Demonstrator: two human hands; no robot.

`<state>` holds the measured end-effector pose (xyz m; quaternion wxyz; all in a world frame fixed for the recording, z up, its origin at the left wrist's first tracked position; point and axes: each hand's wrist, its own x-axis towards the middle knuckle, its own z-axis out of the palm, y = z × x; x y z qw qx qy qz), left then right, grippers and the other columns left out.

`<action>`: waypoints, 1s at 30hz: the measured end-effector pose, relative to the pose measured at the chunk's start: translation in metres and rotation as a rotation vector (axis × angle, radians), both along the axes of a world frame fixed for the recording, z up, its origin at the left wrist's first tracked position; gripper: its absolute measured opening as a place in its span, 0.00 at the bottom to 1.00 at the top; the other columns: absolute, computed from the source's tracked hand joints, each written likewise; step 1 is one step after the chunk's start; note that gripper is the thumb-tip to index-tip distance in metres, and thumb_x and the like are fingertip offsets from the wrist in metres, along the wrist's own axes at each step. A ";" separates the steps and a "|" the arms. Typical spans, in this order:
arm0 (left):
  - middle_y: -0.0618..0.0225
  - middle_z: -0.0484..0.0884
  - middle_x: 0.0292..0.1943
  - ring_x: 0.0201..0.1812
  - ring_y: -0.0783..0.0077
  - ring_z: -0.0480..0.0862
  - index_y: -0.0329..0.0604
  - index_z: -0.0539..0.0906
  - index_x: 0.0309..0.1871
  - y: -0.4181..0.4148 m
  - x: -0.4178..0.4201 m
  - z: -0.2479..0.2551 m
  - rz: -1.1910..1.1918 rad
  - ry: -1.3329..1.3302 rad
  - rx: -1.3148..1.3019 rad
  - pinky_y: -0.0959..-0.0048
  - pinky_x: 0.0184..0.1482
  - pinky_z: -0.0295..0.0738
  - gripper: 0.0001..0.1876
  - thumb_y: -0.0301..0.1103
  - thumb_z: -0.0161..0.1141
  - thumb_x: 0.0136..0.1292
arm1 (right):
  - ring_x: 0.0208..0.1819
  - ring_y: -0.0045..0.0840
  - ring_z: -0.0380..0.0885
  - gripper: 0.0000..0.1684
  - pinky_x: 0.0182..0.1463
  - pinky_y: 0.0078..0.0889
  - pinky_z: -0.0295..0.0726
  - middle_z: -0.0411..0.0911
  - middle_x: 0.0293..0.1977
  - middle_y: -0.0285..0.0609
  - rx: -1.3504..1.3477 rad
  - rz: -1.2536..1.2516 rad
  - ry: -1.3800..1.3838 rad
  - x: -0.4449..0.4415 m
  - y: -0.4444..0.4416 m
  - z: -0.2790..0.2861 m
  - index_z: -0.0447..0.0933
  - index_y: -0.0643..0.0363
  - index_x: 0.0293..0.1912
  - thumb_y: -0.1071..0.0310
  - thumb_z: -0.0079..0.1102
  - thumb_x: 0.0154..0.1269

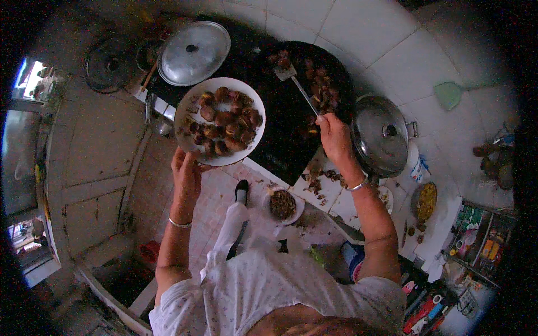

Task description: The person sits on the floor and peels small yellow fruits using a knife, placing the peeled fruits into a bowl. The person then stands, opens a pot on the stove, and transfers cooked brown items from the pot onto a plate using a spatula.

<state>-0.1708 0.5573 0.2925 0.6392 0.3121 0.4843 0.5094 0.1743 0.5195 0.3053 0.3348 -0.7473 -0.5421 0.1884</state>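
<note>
My left hand [185, 168] grips the lower left rim of a white plate [255, 143], holding it up beside the stove. Several brown, rounded, chestnut-like pieces [225, 119] lie on the plate, a few showing yellow. In my right hand [336, 136] is the handle of a metal spatula [303, 91]. Its blade is over the dark wok [346, 71], with brown pieces on or just beyond it. More of the same pieces [321, 84] lie along the wok's right side. Deep shadow hides most of the wok's inside.
A silvery pan lid [193, 52] rests behind the plate. Right of the wok stands a lidded metal pan [380, 134]. Brown scraps [321, 178] litter the tiled counter [342, 201]. Below, a white bucket [299, 206] holds brown bits. A green fly swatter [448, 95] is against the wall.
</note>
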 end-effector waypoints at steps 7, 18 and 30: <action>0.58 0.79 0.47 0.40 0.66 0.84 0.34 0.69 0.55 0.005 0.007 0.017 -0.069 -0.002 0.061 0.69 0.35 0.86 0.16 0.29 0.47 0.66 | 0.27 0.38 0.76 0.15 0.33 0.38 0.73 0.76 0.26 0.47 -0.006 0.035 0.084 0.003 -0.007 0.003 0.74 0.62 0.37 0.60 0.46 0.70; 0.58 0.79 0.47 0.43 0.63 0.84 0.35 0.69 0.56 0.017 0.020 0.037 -0.098 0.034 0.033 0.65 0.39 0.85 0.17 0.30 0.48 0.66 | 0.23 0.22 0.66 0.10 0.28 0.24 0.69 0.72 0.25 0.40 0.060 0.021 0.157 -0.003 -0.057 0.039 0.73 0.61 0.41 0.65 0.47 0.71; 0.58 0.78 0.50 0.44 0.63 0.83 0.34 0.68 0.57 -0.001 0.044 0.029 -0.290 -0.142 0.024 0.64 0.38 0.86 0.18 0.32 0.49 0.67 | 0.20 0.18 0.64 0.08 0.23 0.23 0.62 0.67 0.21 0.34 0.082 -0.184 0.361 0.008 -0.112 0.086 0.71 0.59 0.38 0.64 0.51 0.69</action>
